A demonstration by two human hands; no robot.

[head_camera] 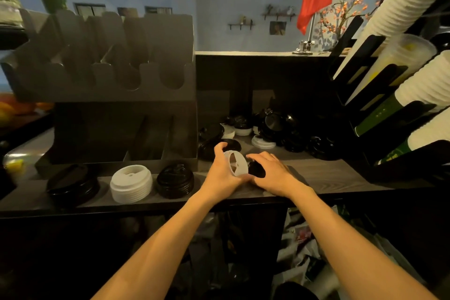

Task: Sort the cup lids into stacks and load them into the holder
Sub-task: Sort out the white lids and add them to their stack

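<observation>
My left hand (222, 168) grips a small stack of white lids (237, 162), held on edge above the counter. Just right of it, my right hand (270, 170) curls over a black lid (257, 170) lying on the counter. Three sorted stacks stand along the front edge: wide black lids (73, 184), white lids (131, 182) and smaller black lids (174, 180). A loose pile of black and white lids (267, 131) lies behind my hands. The dark grey holder (121, 105) stands at the left with open slots in it.
A black rack of white, clear and green cups (401, 75) leans in from the right. The wooden counter (328, 173) ends at a front edge just below my wrists. A raised ledge (243, 53) runs behind the pile.
</observation>
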